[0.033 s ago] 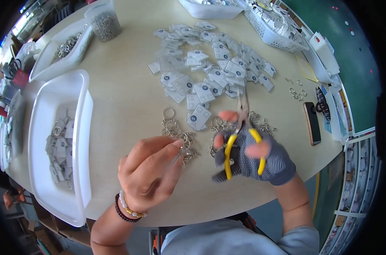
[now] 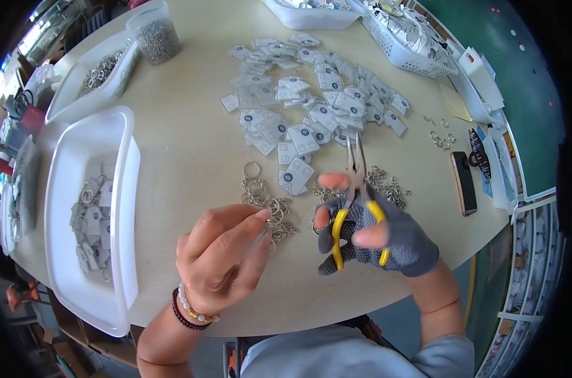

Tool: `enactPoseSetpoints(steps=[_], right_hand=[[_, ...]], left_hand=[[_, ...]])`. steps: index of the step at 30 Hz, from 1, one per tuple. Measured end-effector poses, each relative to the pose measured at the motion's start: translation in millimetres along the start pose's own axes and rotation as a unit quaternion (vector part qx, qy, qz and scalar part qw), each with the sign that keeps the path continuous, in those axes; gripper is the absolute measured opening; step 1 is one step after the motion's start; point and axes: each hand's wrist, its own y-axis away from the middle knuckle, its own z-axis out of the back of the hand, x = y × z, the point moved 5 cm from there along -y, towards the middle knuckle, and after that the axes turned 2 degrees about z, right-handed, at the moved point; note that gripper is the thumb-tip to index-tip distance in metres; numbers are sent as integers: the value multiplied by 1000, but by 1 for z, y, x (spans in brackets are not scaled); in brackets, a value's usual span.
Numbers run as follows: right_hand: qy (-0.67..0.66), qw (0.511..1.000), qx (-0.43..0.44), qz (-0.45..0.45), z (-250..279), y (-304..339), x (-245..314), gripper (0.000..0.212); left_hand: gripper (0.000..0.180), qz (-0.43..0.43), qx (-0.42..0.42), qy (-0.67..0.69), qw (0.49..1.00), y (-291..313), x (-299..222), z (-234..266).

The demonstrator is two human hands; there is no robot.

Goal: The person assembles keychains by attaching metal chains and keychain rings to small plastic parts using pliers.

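My bare left hand (image 2: 220,255) is closed in a pinch on a small metal ring (image 2: 261,234), mostly hidden by the fingers. Yellow-handled long-nose pliers (image 2: 357,170) are in my right hand (image 2: 386,236), which wears a grey glove with bare fingertips. Their slim jaws point away from me and stand slightly apart, with nothing visible between them. Beyond my left fingertips lies a pile of metal key rings (image 2: 255,189). Small chain pieces (image 2: 390,190) are heaped beside the pliers. Several pale house-shaped tags (image 2: 296,174) spread over the table further off.
At the left, a white bin (image 2: 123,189) holds tags with rings. Behind it are a tray (image 2: 62,101) of rings and a clear tub (image 2: 158,41) of small metal parts. Baskets (image 2: 412,60) stand at the far right. A phone (image 2: 463,183) lies near the right edge.
The jaws of the pliers have spread a little, and my right hand has shifted slightly to the left. My left hand keeps its pinch in nearly the same place.
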Motion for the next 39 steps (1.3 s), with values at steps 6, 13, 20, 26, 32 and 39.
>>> enactPoseSetpoints(steps=[6, 13, 20, 26, 32, 39], right_hand=[[636, 736, 6, 233, -23, 8, 10, 53], [648, 715, 1, 263, -29, 11, 6, 49], [686, 692, 1, 225, -26, 13, 2, 31], [665, 707, -1, 240, -23, 12, 0, 25], [495, 835, 62, 233, -18, 7, 1, 30], [645, 692, -3, 324, -24, 19, 27, 37]], left_hand=[[33, -48, -4, -20, 999, -1, -6, 2], [35, -61, 12, -31, 998, 4, -8, -1], [36, -74, 21, -64, 995, 5, -10, -4], [36, -78, 31, -78, 993, 8, -11, -6], [40, -67, 13, -66, 996, 2, -15, -2], [44, -78, 6, -72, 994, 2, -17, 0]])
